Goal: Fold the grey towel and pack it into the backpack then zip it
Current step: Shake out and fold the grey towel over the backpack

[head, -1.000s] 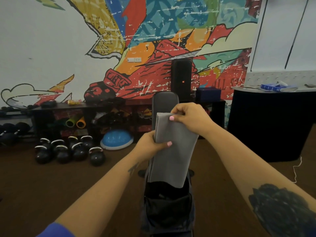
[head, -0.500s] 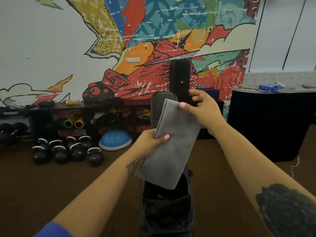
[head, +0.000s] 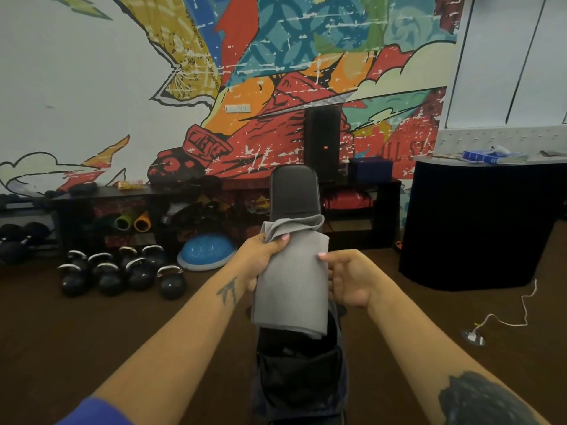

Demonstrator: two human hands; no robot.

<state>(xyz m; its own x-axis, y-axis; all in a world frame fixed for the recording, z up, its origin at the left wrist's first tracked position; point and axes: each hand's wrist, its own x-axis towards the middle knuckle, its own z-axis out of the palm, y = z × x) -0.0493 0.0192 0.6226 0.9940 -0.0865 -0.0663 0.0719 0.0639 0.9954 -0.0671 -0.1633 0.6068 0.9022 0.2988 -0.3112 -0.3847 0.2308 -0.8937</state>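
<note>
Grey towel [head: 291, 289]: long axis vertical, pinched by my left grip [head: 260, 259] and right grip [head: 346, 280], directly above open backpack [head: 299, 372]

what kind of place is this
Most likely a gym or fitness studio. A cluster of kettlebells sits on the floor, a blue balance dome lies beside them, dumbbells rest at the far left, and a padded bench stands in front of the person.

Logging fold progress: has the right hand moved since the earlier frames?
Yes. The right hand dropped from the towel's top, level with the bench pad, to its right edge.
</note>
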